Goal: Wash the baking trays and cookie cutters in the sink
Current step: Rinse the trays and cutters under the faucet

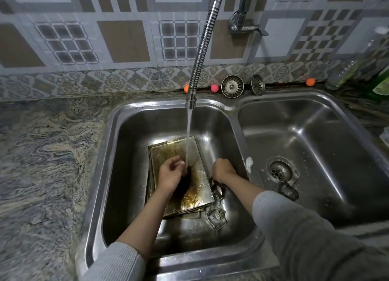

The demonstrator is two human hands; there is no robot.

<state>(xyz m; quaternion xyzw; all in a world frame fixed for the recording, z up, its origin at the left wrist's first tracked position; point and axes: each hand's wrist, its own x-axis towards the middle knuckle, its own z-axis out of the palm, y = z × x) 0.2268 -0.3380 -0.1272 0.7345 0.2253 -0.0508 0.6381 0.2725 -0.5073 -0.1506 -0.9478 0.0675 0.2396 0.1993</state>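
The left hand (171, 173) is held loosely curled and empty under the faucet's (190, 100) stream, while the right hand (222, 169) is curled over the right edge of the stained baking trays (179, 154), seemingly to steady them for rinsing. The trays are stacked flat in the left basin of the sink (117, 154), cookie cutters (216, 216) lying beside them; another cutter (288, 191) is seen in the right basin.

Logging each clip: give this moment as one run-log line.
stage: rinsing | left hand: under water stream, over tray | right hand: at tray's right edge | cookie cutters: left basin, unwashed
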